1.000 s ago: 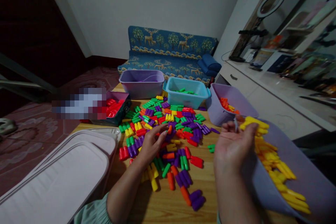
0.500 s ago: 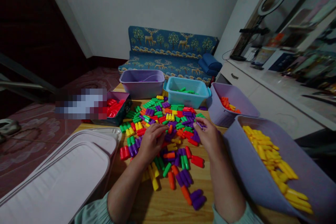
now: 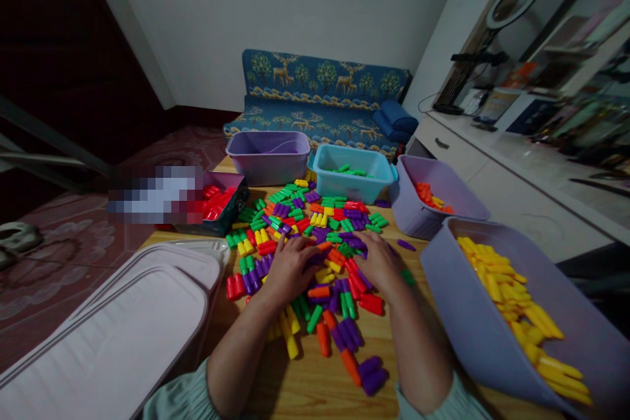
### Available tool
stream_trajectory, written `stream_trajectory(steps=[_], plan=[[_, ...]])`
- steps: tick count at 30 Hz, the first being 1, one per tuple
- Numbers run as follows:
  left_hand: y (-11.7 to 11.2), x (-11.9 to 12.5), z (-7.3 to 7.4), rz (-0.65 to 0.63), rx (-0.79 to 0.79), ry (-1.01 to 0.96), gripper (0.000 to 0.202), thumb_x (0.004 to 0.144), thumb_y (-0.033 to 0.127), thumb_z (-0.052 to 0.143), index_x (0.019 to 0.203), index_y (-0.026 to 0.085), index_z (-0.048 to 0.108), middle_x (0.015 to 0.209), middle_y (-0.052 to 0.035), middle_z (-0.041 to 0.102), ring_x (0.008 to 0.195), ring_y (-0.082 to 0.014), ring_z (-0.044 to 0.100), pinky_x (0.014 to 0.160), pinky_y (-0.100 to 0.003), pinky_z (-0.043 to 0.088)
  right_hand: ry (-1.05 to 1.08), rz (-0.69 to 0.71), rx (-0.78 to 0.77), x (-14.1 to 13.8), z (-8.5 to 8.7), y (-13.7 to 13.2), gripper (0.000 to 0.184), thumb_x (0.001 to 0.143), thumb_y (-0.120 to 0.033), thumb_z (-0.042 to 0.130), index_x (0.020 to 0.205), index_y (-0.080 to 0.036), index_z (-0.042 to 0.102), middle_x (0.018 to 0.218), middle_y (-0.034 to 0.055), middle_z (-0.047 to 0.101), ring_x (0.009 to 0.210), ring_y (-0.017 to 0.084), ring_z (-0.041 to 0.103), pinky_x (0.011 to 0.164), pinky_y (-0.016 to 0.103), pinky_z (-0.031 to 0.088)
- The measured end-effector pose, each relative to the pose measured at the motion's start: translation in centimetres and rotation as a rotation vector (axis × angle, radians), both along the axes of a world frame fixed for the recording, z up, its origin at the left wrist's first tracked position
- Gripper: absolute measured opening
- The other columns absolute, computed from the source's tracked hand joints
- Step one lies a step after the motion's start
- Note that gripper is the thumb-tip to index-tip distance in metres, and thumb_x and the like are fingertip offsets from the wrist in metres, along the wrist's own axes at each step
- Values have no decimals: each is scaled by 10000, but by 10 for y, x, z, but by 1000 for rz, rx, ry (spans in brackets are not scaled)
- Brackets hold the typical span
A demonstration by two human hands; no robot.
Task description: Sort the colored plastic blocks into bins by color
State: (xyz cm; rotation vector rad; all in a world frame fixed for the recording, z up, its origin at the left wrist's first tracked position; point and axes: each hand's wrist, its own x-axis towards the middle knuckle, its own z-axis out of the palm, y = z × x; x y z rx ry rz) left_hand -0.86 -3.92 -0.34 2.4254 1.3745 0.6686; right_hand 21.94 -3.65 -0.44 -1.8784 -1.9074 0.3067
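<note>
A pile of plastic finger-shaped blocks in red, green, yellow, purple and orange [image 3: 319, 218] spreads over the wooden table [image 3: 295, 387]. My left hand [image 3: 293, 268] rests over the left middle of the pile, palm down, fingers apart and thumb out to the right. I see nothing held in it. On the pile's right side is my right hand [image 3: 378, 262], its fingers reaching over red, green and purple blocks with the thumb apart. Its fingertips are partly hidden among the blocks. A lone purple block [image 3: 406, 245] lies right of my right hand.
Behind the pile stand a purple bin [image 3: 268, 167] and a light-blue bin [image 3: 352, 187] with green blocks. A lilac bin [image 3: 418, 213] holds orange blocks; a larger one [image 3: 462, 315] holds yellow. A dark box [image 3: 231, 220] contains red blocks. White lids [image 3: 123, 335] lie left.
My right hand has come down and slightly left into the pile. A purple block now shows on the table to its right. My left hand has shifted slightly, its fingers more spread.
</note>
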Motion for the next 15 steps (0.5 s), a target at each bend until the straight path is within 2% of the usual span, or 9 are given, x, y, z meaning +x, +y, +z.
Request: stream_trajectory(steps=[4, 9, 12, 15], plan=[[0, 1, 0, 11, 21, -4, 267, 814, 271, 647, 1078, 243, 671, 1170, -71, 636, 1141, -267, 542, 1079, -518, 279, -50, -3, 56, -3, -7, 1, 503, 769, -159, 588, 1271, -187, 563, 1257, 102, 575, 1219, 242, 492, 1024, 339, 384], [2, 0, -3, 25, 41, -45, 188, 864, 284, 587, 1011, 224, 689, 1008, -64, 682, 995, -243, 605, 1049, -504, 317, 47, -91, 84, 1, -8, 4, 258, 833, -251, 547, 1048, -174, 668, 1018, 109, 694, 989, 255, 624, 872, 357, 457], [3, -1, -4, 25, 65, -193, 197, 892, 283, 541, 994, 201, 689, 949, -70, 687, 940, -224, 619, 1003, -453, 378, 316, -165, 94, 0, 1, 4, 274, 805, -365, 585, 988, -177, 667, 913, 94, 713, 864, 260, 651, 775, 359, 480], [2, 0, 0, 91, 33, -474, 246, 911, 340, 504, 1009, 193, 676, 974, -81, 678, 939, -210, 620, 884, -356, 461, 786, -69, 28, -10, 15, 1, 328, 750, -422, 649, 965, -175, 636, 897, 69, 710, 847, 237, 654, 754, 336, 495]])
